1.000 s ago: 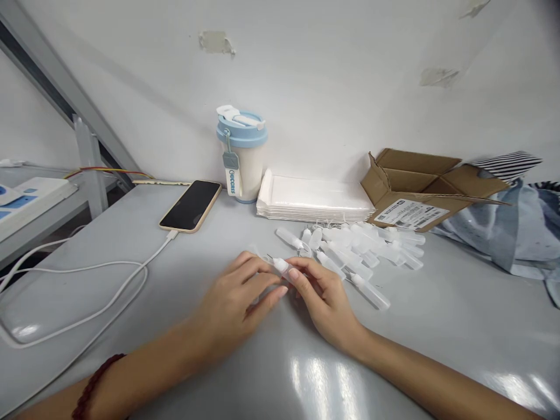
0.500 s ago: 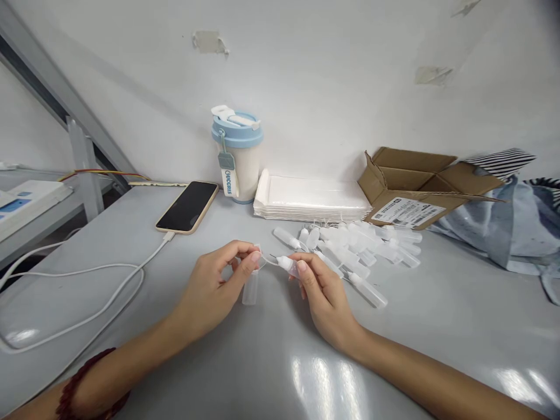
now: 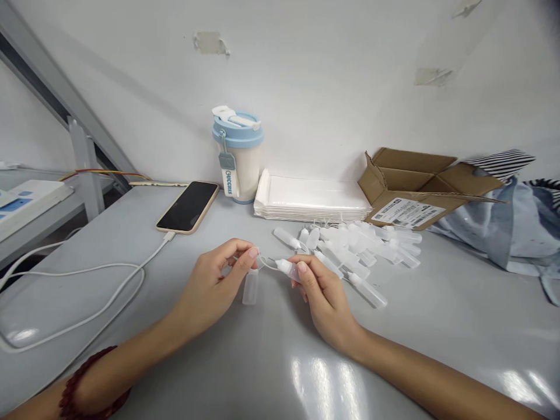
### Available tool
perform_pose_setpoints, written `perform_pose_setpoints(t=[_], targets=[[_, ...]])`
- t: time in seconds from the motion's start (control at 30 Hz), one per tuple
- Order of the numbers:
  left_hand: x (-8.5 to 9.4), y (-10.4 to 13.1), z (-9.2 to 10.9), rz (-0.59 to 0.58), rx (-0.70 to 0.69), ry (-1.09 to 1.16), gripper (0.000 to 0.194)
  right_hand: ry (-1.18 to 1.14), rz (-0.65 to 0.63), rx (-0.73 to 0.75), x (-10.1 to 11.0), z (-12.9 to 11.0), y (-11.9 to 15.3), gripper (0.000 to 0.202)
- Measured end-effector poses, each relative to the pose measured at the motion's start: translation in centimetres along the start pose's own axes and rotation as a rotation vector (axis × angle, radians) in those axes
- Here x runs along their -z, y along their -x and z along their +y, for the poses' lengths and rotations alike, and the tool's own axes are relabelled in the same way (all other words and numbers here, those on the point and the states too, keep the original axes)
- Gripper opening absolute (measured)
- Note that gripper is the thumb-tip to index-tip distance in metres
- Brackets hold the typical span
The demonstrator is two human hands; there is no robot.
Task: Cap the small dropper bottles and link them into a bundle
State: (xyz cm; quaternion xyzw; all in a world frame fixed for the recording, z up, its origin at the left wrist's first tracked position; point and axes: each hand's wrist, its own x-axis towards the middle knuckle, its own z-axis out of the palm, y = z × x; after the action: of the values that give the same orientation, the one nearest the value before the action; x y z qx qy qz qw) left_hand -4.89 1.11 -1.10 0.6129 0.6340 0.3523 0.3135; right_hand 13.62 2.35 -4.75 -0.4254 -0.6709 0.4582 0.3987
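Observation:
My right hand (image 3: 326, 297) is closed round a small translucent needle-tip bottle (image 3: 285, 268), its thin metal needle pointing left. A thin white tether (image 3: 268, 266) loops from the bottle's neck to my left hand (image 3: 221, 277). The left thumb and forefinger pinch a small white cap (image 3: 256, 252) at the tether's end, mostly covered by the fingertips. Just under those fingers, another translucent bottle (image 3: 250, 289) rests on the table, its upper end hidden. To the right of my right hand, a single bottle (image 3: 368, 290) lies at the near side of a heap of similar bottles (image 3: 350, 242).
Behind the heap are a stack of white padded envelopes (image 3: 312, 195) and an open cardboard box (image 3: 406, 186). A lidded cup (image 3: 245, 157) stands by the wall. A phone (image 3: 187, 207) on a white cable (image 3: 131, 291) lies left. Grey-blue cloth (image 3: 494, 233) lies right.
The left fingertips have shifted slightly left and the tether's loop has changed shape. My right hand and its bottle have barely moved.

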Motion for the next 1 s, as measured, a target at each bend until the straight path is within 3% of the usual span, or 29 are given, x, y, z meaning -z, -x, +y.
perform_pose_setpoints(t=[0.3,0.53,1.0], targets=[[0.14,0.05,-0.22,-0.031,-0.031,0.004,0.029,0.009,-0.006,0.006,0.00,-0.05,0.01,0.027],[0.07,0.09,-0.23,-0.193,-0.028,0.076,0.034,0.011,-0.017,0.011,-0.03,0.01,0.10,0.028],[0.09,0.03,-0.38,-0.202,0.014,0.112,0.034,0.001,-0.055,0.018,0.09,-0.07,-0.02,0.026]])
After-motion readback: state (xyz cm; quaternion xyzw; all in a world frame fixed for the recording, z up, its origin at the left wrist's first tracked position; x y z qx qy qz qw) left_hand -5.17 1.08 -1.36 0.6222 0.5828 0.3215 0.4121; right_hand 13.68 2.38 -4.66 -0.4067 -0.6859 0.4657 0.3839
